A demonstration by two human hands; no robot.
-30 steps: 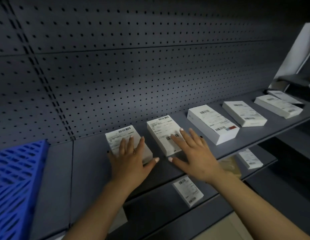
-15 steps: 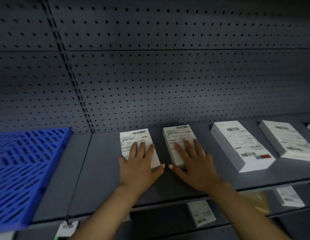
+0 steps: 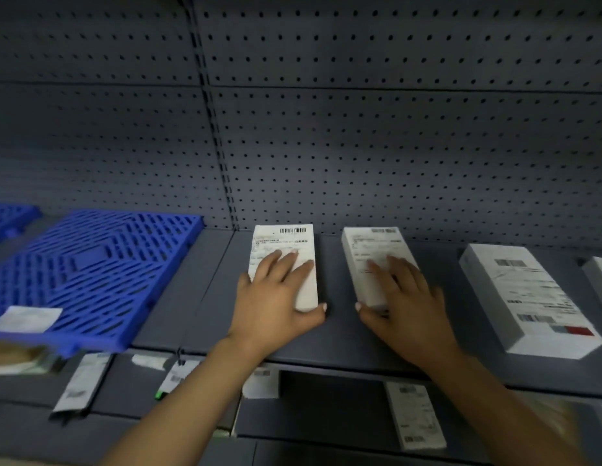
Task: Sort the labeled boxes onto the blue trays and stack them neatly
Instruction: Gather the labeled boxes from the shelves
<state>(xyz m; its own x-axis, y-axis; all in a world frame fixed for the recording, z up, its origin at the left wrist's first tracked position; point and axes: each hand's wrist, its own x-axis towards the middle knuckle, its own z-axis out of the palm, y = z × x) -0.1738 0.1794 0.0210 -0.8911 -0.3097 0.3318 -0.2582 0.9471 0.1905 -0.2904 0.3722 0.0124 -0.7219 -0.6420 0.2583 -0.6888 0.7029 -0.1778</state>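
Observation:
Two white labeled boxes lie side by side on the grey shelf (image 3: 205,297). My left hand (image 3: 276,297) rests flat on the left box (image 3: 286,240), fingers straight across its label and thumb against its near end. The right box (image 3: 370,243) sits under my right hand (image 3: 403,304), which lies on it the same way, thumb at the near end. Left of them on the same shelf is a blue slotted tray (image 3: 91,264). A second blue tray (image 3: 7,220) shows at the far left edge.
A larger white labeled box (image 3: 521,290) lies to the right, and another box (image 3: 600,277) is cut off by the frame edge. A white slip (image 3: 27,319) sits on the blue tray's front. More labeled boxes (image 3: 415,418) lie on the lower shelf. Grey pegboard (image 3: 393,146) closes the back.
Both hands have slid the two boxes left along the shelf, away from the larger box and nearer the blue tray. The view has swung left, showing more of the tray.

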